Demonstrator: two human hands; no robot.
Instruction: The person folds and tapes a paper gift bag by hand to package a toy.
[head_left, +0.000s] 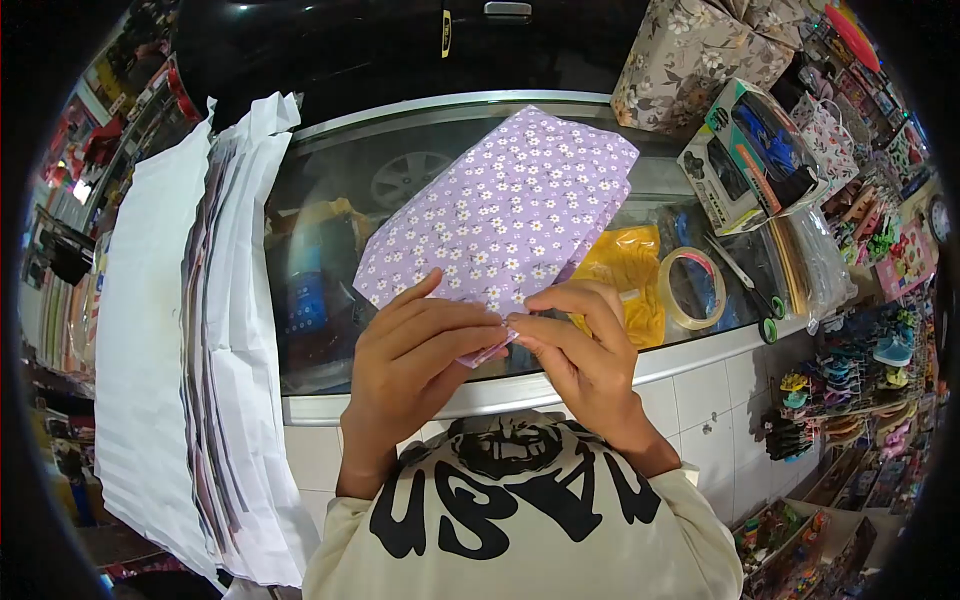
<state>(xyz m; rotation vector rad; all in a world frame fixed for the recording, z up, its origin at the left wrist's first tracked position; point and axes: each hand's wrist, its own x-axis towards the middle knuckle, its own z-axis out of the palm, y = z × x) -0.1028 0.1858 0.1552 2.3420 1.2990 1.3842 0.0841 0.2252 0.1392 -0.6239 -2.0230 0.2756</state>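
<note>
A sheet of purple wrapping paper with white daisies [500, 205] lies across the glass counter, its near end narrowing to a folded edge under my fingers. My left hand [425, 345] presses on that near end, fingers closed over the folded paper. My right hand [580, 335] pinches the same folded bit from the other side, thumb and fingertips together. Whatever the paper may enclose is hidden. To the right of my right hand are a yellow plastic packet [625, 270] and a roll of clear tape [692, 289]. Scissors with green-and-black handles [768, 325] lie farther right.
Stacked large paper sheets [150, 330] stand along the left side. At the back right are a flower-patterned bag [700, 60] and a boxed toy [750, 160]. The counter's metal front edge [330, 408] runs before me. Shelves of small goods [850, 390] line the right.
</note>
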